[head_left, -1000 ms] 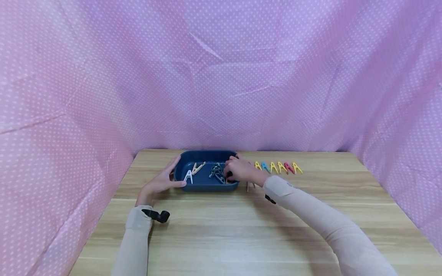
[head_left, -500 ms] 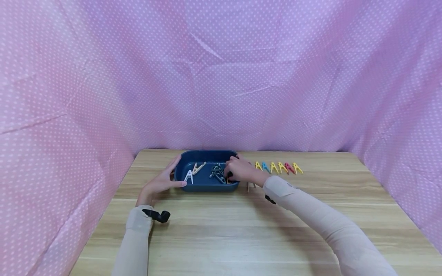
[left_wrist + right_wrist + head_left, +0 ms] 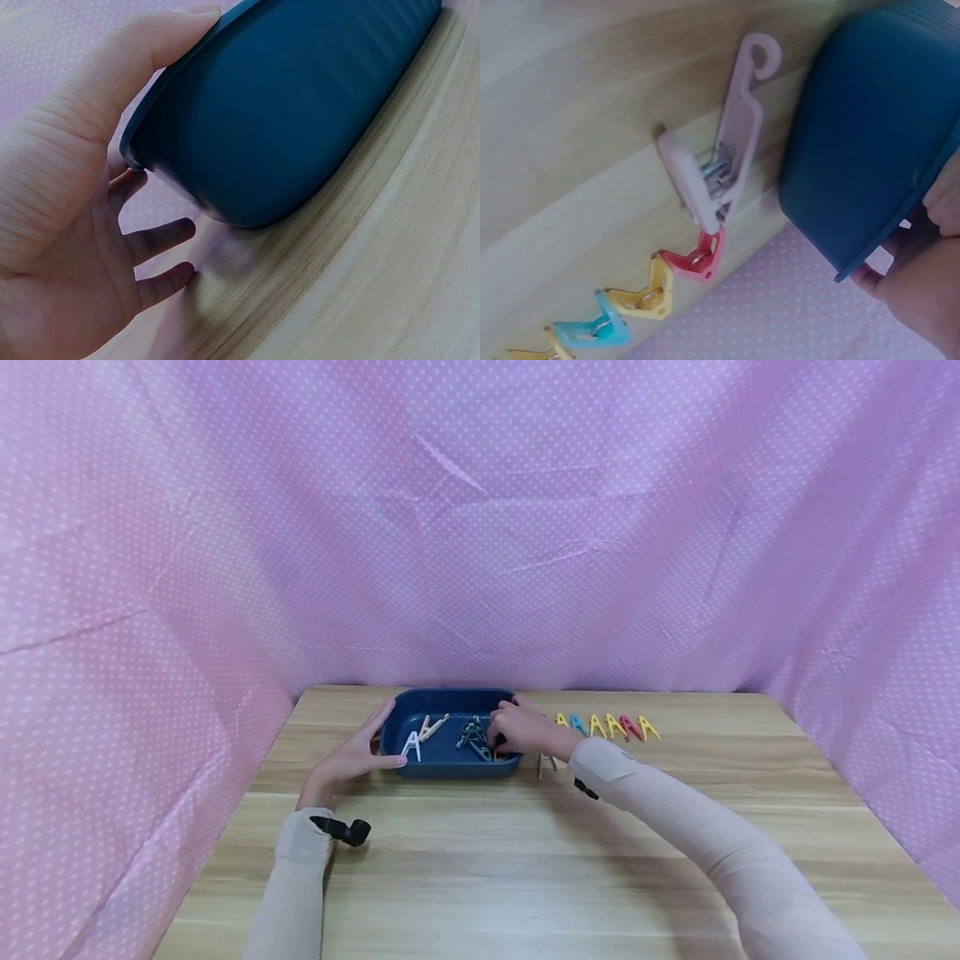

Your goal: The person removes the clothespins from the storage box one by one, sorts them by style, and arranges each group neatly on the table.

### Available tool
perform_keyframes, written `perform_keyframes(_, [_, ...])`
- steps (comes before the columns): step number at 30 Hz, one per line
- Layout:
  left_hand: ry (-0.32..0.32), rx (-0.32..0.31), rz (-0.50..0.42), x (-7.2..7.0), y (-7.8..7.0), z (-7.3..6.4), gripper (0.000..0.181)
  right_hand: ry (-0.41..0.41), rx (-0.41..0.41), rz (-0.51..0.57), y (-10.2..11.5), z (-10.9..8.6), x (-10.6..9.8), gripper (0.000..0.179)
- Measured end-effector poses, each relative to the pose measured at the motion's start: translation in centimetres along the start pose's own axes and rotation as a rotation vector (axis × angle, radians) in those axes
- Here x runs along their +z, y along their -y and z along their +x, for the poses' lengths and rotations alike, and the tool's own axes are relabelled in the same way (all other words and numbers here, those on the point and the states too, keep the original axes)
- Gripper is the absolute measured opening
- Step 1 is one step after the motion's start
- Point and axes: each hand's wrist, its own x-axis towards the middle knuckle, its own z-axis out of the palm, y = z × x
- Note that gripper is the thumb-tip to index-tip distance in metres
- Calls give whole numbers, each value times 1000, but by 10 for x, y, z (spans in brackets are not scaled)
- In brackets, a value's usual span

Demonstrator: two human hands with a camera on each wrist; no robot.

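A dark blue tub (image 3: 450, 771) stands near the table's back edge. My left hand (image 3: 351, 757) holds its left end, thumb over the near rim and fingers spread toward the far corner. In the left wrist view, the thumb (image 3: 161, 37) lies along the rim. My right hand (image 3: 519, 729) reaches into the right end with bent fingers; its fingertips are hidden, and I cannot tell what they hold. Several dark green clothespins (image 3: 472, 737) lie just left of it. Further left in the tub are a white clothespin (image 3: 412, 746) and a cream clothespin (image 3: 432, 727).
Right of the tub, a row of small clothespins runs along the back: yellow ones (image 3: 597, 727), a blue one (image 3: 578, 724) and a red one (image 3: 632, 729). A pale pink hooked clothespin (image 3: 739, 124) lies beside the tub, partly under my right wrist. Pink dotted cloth (image 3: 480, 568) hangs behind.
Both hands keep their places at the tub. The whole head view shifts very slightly; the right fingers barely move inside the tub.
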Motion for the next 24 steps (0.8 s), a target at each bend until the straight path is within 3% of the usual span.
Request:
perform_keyframes(8, [1,2,8,0,1,0,110,57,32,-25,3,6,-2,9])
perform_keyframes(17, [-5,5,0,0,2,0,109,-18,35,-46,9,7,1,8])
perform_keyframes(24, [0,1,-35,1,1,1,108,-22,55,-22,15,9,-1,8])
